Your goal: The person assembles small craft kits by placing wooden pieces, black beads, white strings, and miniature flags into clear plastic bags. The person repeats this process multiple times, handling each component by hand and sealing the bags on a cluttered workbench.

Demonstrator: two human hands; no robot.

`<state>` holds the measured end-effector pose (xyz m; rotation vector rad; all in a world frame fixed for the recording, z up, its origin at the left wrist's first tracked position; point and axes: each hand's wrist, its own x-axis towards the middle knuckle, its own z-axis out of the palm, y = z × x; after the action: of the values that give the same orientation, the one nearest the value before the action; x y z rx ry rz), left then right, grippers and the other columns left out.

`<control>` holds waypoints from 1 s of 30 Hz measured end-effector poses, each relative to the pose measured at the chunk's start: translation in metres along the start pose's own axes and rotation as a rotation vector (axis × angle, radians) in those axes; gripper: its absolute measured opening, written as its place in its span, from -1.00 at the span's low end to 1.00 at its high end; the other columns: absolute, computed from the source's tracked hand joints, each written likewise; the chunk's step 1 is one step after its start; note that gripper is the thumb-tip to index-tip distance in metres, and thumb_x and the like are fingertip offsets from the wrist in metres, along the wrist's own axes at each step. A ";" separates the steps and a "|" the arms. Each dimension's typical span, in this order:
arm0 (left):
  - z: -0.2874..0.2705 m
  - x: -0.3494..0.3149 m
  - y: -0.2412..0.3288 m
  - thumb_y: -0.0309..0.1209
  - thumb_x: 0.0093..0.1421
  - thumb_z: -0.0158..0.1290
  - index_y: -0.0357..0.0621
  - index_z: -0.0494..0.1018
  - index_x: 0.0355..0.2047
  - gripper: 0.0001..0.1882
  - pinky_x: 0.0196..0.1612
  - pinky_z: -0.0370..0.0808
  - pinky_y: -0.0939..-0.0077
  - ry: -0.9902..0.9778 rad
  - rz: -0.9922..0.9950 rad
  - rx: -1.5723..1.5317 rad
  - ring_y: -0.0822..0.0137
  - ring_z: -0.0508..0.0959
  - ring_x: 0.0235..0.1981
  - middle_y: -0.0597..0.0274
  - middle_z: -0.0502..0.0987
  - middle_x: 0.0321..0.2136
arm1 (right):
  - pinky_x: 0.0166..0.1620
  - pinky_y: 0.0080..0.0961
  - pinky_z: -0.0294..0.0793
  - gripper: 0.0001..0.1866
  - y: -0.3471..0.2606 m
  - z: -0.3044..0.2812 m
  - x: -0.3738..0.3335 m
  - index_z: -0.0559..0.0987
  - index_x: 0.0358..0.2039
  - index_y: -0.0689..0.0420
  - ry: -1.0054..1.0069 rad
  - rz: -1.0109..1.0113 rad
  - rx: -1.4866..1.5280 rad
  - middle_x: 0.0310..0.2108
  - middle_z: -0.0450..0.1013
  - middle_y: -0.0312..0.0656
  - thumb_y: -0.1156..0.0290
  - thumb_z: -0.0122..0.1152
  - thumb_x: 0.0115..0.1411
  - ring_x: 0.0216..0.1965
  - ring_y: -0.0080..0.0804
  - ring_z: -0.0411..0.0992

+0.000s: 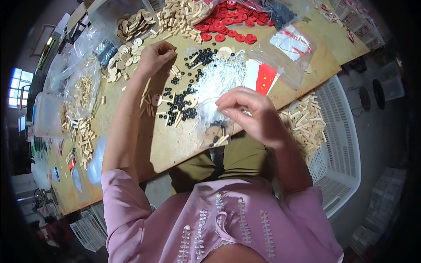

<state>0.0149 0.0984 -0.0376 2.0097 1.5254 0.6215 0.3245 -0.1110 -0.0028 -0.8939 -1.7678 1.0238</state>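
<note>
My left hand (157, 58) is over the far part of the table, fingers curled together and pointing right; whatever they pinch is hidden. Small wooden pegs (175, 70) lie just below its fingertips, and black beads (199, 58) are scattered to its right. With thumb and fingers pinched, my right hand (252, 109) holds the upper edge of a small clear plastic bag (223, 141) at the table's near edge. Inside the bag show a wooden disc (213, 133), black beads and short sticks. White strings (223, 72) lie in a pile behind the bag, beside a red paper flag (265, 79).
Wooden discs (120, 63), wooden blocks (182, 19) and red discs (230, 19) are heaped along the back. More sticks (85, 140) lie at left beside a clear tub (50, 116). A white basket (344, 144) with wooden sticks stands at right. A plastic bag (285, 52) lies far right.
</note>
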 end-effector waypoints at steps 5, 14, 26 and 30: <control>-0.008 -0.019 -0.027 -0.32 0.40 0.16 -0.13 0.57 0.01 -0.75 -0.16 0.52 0.61 -0.051 -0.201 -0.830 0.56 0.53 -0.25 0.40 0.61 -0.20 | 0.01 -0.59 0.45 -0.89 -0.005 0.002 0.007 0.62 -0.18 0.25 -0.115 0.270 0.278 -0.17 0.53 -0.31 0.62 0.16 0.33 -0.10 -0.61 0.46; -0.009 -0.054 -0.013 -0.48 0.43 0.03 -0.54 0.33 0.15 -0.61 -0.03 0.66 0.31 -0.255 -0.330 -2.194 0.10 0.56 -0.12 -0.17 0.47 -0.11 | 0.02 -0.60 0.46 -0.89 -0.010 0.012 0.015 0.63 -0.16 0.26 -0.133 0.269 0.221 -0.15 0.55 -0.31 0.57 0.18 0.34 -0.09 -0.63 0.47; 0.000 -0.078 0.013 -0.59 0.46 -0.13 -0.54 0.07 0.37 -0.48 0.35 0.47 0.20 -0.194 -0.283 -2.160 -0.08 0.40 0.28 -0.39 0.23 0.31 | -0.11 -0.59 0.52 -0.90 -0.017 0.032 0.022 0.63 -0.21 0.28 -0.115 0.214 0.070 -0.26 0.58 -0.27 0.57 0.21 0.31 -0.22 -0.61 0.51; 0.002 -0.077 0.018 -0.69 0.41 -0.06 -0.54 0.14 0.34 -0.48 0.33 0.52 0.29 -0.149 -0.291 -2.066 -0.01 0.42 0.30 -0.33 0.28 0.30 | -0.14 -0.57 0.55 -0.90 -0.020 0.034 0.025 0.64 -0.23 0.30 -0.091 0.204 0.040 -0.31 0.59 -0.24 0.55 0.23 0.29 -0.25 -0.59 0.53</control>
<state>0.0098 0.0201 -0.0304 0.1910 0.3376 1.1029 0.2809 -0.1068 0.0143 -1.0325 -1.7507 1.2442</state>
